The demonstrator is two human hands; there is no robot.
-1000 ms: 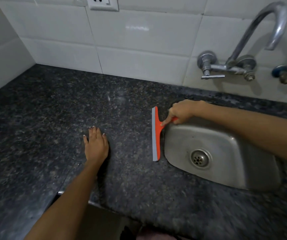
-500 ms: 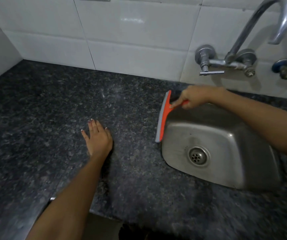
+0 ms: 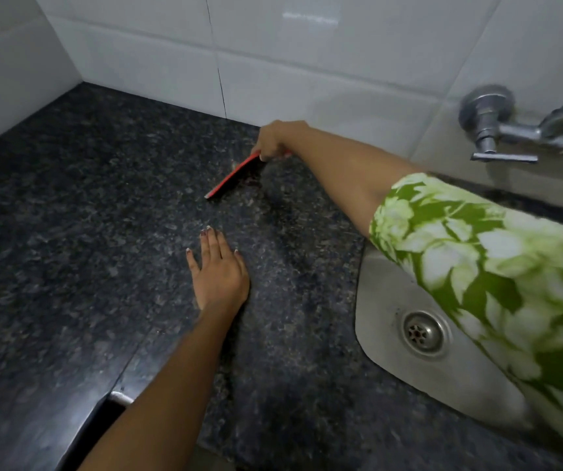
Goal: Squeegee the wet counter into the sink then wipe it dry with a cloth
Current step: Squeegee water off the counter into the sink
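Both your hands over tabletop (image 3: 69,232); right hand (image 3: 275,139) grips red squeegee (image 3: 234,176) far side; left hand (image 3: 218,273) flat, fingers straight.

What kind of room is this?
Most likely a home kitchen: a dark granite counter with a steel sink set into it, a wall tap and white tiles behind.
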